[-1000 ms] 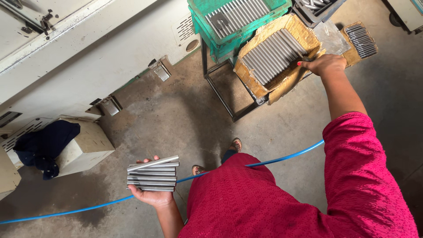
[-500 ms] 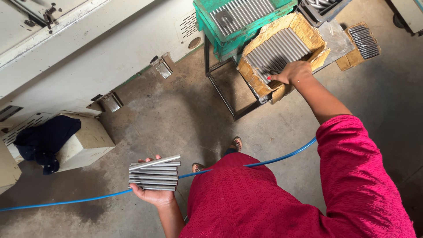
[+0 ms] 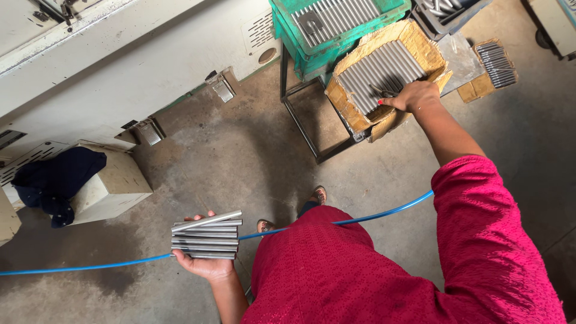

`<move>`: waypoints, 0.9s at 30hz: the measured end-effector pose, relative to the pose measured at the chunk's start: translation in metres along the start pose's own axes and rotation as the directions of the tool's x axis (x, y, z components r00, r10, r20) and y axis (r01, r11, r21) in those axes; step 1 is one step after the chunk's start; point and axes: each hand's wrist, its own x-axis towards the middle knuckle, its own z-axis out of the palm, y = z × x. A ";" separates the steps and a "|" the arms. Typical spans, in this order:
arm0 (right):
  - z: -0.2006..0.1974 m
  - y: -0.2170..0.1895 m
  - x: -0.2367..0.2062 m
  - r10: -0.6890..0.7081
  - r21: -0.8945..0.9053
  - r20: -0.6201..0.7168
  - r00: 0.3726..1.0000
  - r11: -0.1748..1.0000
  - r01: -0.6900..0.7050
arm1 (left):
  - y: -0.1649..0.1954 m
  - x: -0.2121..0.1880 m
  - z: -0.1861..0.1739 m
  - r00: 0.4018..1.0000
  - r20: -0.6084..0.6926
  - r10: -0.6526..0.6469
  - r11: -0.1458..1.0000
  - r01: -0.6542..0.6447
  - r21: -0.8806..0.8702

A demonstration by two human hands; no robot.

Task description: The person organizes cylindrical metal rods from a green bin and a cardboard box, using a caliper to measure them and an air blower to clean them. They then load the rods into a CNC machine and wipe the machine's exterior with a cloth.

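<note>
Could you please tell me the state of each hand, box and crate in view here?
left hand: palm up, holding a stack of metal rods
right hand: reaching into the cardboard box, gripping a rod
cardboard box: open, tilted, full of rods
green crate: open, filled with rods

Smooth shiny metal rods (image 3: pixel 206 237); rough torn cardboard box (image 3: pixel 384 75); matt concrete floor (image 3: pixel 240 162).

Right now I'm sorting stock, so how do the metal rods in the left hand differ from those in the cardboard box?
The rods in the left hand are a small loose bundle, lifted clear of the floor. The rods in the cardboard box are many, packed side by side in a full layer. The left hand cradles its bundle; the right hand reaches into the box. Both are plain grey metal.
</note>
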 end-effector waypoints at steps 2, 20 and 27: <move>0.001 -0.001 -0.002 -0.003 -0.014 0.017 1.000 1.000 0.003 | -0.002 0.000 0.002 1.000 0.007 -0.008 1.000 0.008 0.009; -0.003 0.022 0.008 0.104 0.039 -0.013 0.995 0.994 -0.103 | -0.015 -0.001 0.000 0.997 0.023 -0.076 0.996 0.075 0.038; -0.003 0.015 0.014 0.084 0.006 -0.019 0.996 0.996 -0.083 | -0.012 -0.004 -0.007 0.999 -0.006 -0.043 0.999 0.043 0.000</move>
